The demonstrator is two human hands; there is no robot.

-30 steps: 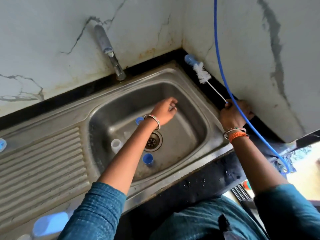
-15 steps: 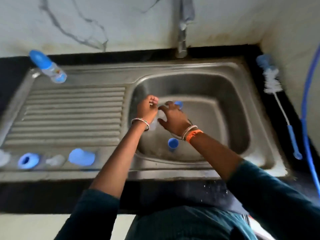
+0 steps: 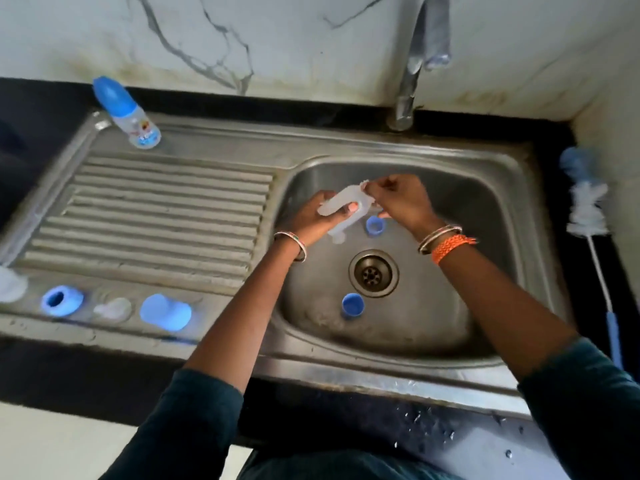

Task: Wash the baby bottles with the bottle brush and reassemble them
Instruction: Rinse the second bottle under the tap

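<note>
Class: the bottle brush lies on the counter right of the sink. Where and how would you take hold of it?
Grip the bottle brush by its blue handle at the near end, reaching with the right hand from above. The bristle head points toward the wall, and the thin wire stem offers little to hold.

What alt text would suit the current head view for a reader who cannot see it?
Over a steel sink, the left hand grips a clear uncapped baby bottle while the right hand pinches at its top end. Two blue caps lie in the basin; the bottle brush rests on the counter to the right.
</note>
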